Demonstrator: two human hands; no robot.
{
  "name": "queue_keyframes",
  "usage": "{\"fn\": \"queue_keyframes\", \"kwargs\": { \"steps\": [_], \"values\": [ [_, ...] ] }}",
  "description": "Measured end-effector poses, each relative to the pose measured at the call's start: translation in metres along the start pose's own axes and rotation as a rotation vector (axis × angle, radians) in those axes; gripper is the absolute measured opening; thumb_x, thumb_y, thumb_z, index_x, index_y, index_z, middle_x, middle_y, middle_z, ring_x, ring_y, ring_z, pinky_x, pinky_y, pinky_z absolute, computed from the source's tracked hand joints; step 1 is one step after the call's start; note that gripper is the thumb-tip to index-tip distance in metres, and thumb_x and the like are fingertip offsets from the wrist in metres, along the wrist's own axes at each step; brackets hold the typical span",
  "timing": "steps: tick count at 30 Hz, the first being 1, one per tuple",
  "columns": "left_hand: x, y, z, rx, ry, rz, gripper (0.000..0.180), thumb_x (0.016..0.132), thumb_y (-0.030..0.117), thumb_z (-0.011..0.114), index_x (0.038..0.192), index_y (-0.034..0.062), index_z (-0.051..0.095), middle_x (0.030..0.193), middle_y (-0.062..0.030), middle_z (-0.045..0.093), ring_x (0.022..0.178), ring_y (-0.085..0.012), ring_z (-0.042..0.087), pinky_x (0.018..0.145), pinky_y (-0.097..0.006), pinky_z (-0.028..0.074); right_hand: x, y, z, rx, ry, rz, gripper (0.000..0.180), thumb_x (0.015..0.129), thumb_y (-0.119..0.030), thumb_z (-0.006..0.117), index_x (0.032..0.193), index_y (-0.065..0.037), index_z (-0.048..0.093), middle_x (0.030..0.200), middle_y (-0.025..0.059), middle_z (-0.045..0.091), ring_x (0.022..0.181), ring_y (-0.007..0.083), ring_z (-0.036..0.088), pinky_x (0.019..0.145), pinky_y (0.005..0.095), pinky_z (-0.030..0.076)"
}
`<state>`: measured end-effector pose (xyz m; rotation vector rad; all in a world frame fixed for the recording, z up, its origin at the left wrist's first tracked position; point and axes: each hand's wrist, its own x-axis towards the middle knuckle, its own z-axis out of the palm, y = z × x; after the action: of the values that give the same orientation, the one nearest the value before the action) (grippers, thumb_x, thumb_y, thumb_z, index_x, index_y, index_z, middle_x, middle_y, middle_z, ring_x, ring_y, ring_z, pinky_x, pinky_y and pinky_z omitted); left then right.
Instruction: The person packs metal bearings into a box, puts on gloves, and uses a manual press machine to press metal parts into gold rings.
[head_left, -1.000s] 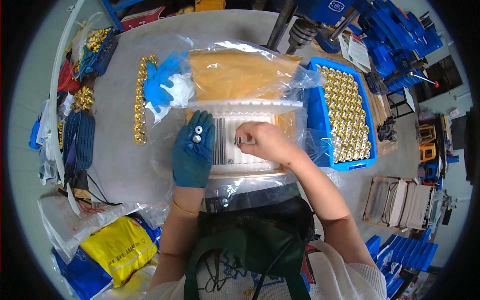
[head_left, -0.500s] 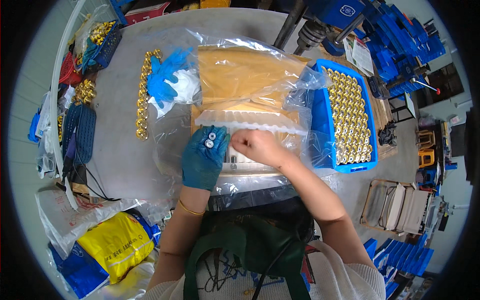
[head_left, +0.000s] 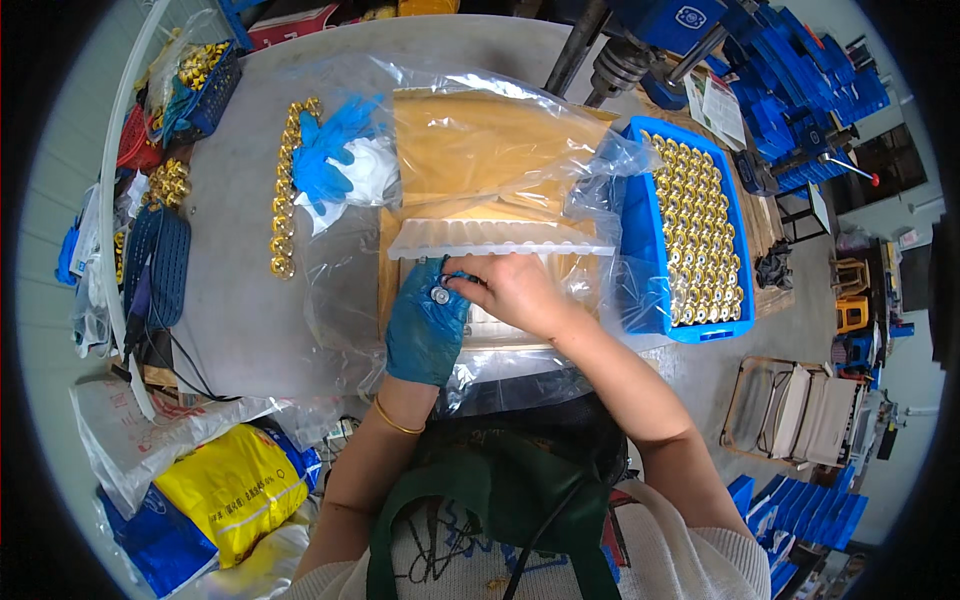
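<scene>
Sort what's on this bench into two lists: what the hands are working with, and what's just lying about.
In use:
- left hand, blue-gloved
- small round silver part on its glove
- right hand, bare, touching that part
- white tray in clear plastic, right at the hands

Lying about:
- blue crate of gold parts
- spare blue gloves
- row of gold parts
- yellow bag

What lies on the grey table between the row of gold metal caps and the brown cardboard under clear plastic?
In the head view, crumpled blue rubber gloves and a white cloth lie between the row of gold caps and the plastic-covered brown cardboard.
</scene>
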<state>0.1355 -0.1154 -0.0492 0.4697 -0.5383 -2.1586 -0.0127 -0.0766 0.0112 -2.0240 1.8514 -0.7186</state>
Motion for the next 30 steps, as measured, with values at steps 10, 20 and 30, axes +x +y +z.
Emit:
{"fn": "queue_keyframes", "kwargs": {
  "steps": [10, 20, 30],
  "values": [
    [-0.001, 0.006, 0.011, 0.906, -0.125, 0.222, 0.026, 0.098, 0.006, 0.049, 0.124, -0.001, 0.052, 0.123, -0.013, 0.059, 0.11, -0.0197, 0.058, 0.094, -0.031, 0.048, 0.001, 0.0, -0.008, 0.011, -0.03, -0.058, 0.019, 0.089, -0.021, 0.065, 0.105, -0.012, 0.07, 0.088, 0.0109, 0.071, 0.078, 0.0307, 0.068, 0.07, 0.0391, 0.055],
    [-0.003, 0.009, 0.017, 0.905, -0.096, 0.248, 0.023, 0.094, 0.006, 0.056, 0.116, 0.0002, 0.055, 0.109, -0.0094, 0.061, 0.1, -0.0179, 0.06, 0.09, -0.028, 0.048, 0.0, -0.002, -0.009, 0.098, -0.193, -0.058, 0.021, 0.084, -0.02, 0.064, 0.102, -0.009, 0.067, 0.085, 0.0166, 0.069, 0.08, 0.035, 0.066, 0.071, 0.0435, 0.053],
    [-0.012, 0.027, -0.006, 1.548, -0.123, 0.53, 0.026, 0.08, 0.017, 0.069, 0.105, 0.0097, 0.065, 0.104, -0.0119, 0.059, 0.102, -0.028, 0.059, 0.089, -0.04, 0.046, -0.001, 0.018, -0.011, -0.028, -0.348, 0.225, 0.026, 0.08, -0.025, 0.067, 0.099, -0.007, 0.064, 0.085, 0.0115, 0.068, 0.082, 0.0312, 0.067, 0.074, 0.0411, 0.052]
  ]
}}
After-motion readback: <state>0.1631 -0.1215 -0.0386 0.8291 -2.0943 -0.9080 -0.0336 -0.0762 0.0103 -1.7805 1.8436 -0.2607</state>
